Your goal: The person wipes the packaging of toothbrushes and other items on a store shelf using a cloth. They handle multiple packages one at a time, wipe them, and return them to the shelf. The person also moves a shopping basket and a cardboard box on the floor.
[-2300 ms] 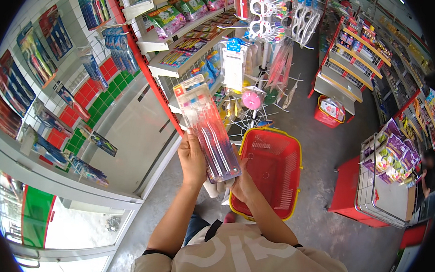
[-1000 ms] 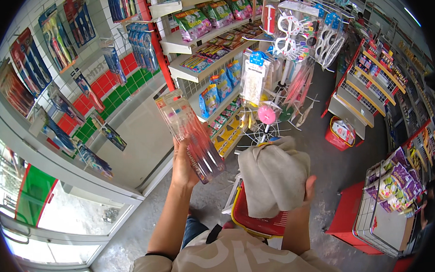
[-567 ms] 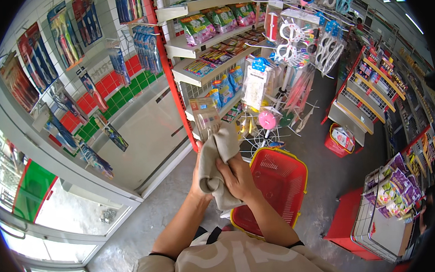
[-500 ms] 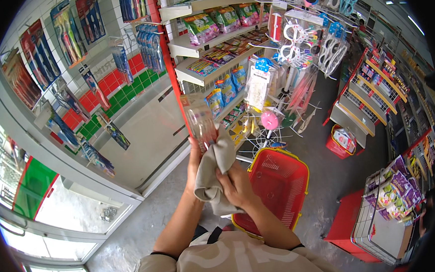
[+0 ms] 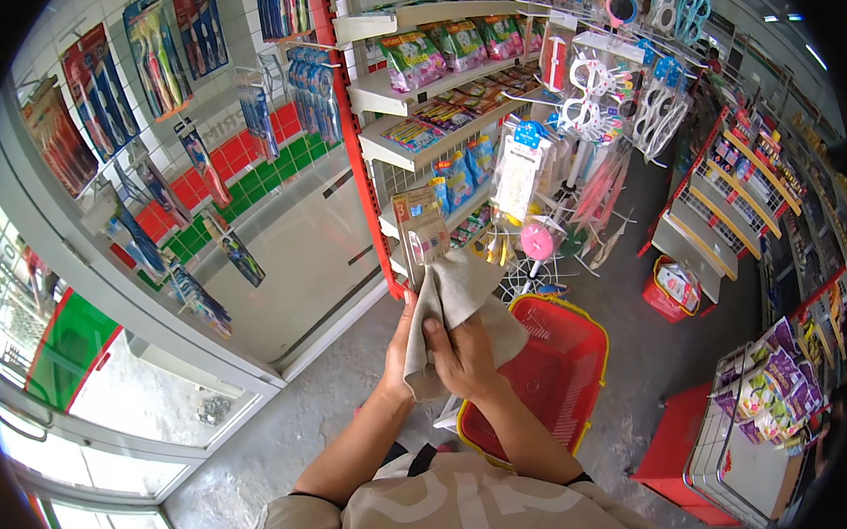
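Head view: both your hands meet around a beige cloth (image 5: 465, 281), and a clear blister pack (image 5: 425, 237) stands up out of the top of it, tilted a little to the left. Your left hand (image 5: 398, 361) grasps the pack low down on its left side; the cloth hides the pack's lower end and some of your fingers. Your right hand (image 5: 464, 357) is closed on the cloth, its thumb laid over the folds – a loose flap hangs out to the right of your knuckles.

Just right of your grip and below it, you have a red basket (image 5: 546, 366) with a yellow rim, partly behind your right forearm. Beyond the pack, up from your hands, white shelves (image 5: 389, 100) carry bagged goods; a red post (image 5: 363, 171) runs along their left edge. Right of the shelves hang white novelty glasses (image 5: 584, 117) and a round pink item (image 5: 538, 242). Well left of your grip, packaged toothbrushes (image 5: 155, 54) hang in rows. Far to the right – well apart from your hands – stands a cart (image 5: 664, 463) with purple bags (image 5: 780, 378) on it.
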Motion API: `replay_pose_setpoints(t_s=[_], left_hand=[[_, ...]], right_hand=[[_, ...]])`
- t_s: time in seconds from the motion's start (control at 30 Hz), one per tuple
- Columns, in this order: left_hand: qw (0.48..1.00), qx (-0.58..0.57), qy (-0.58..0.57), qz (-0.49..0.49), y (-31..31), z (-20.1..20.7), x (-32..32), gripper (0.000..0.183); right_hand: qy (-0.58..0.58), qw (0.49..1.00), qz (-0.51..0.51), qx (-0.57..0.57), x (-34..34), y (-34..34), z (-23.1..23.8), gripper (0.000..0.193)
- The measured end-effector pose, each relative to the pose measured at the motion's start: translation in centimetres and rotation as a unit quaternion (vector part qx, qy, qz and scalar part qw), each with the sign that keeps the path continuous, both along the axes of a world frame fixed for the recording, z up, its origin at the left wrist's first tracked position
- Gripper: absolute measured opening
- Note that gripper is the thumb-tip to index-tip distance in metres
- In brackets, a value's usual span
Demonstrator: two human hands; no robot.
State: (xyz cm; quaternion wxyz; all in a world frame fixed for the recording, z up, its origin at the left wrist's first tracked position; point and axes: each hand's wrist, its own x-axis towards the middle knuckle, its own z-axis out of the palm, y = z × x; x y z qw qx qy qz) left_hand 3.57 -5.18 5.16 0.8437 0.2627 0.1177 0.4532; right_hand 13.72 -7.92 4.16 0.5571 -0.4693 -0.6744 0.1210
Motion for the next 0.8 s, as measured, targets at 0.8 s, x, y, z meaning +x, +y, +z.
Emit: replay_pose_setpoints(t_s=[0.8], left_hand=[[0.959,0.107,0.124,0.231,-1.7,3.5,-6.2,0.063]], right_hand=[[0.082,0.991,0.102,0.03,-6.2,-0.8,3.6,0.026]])
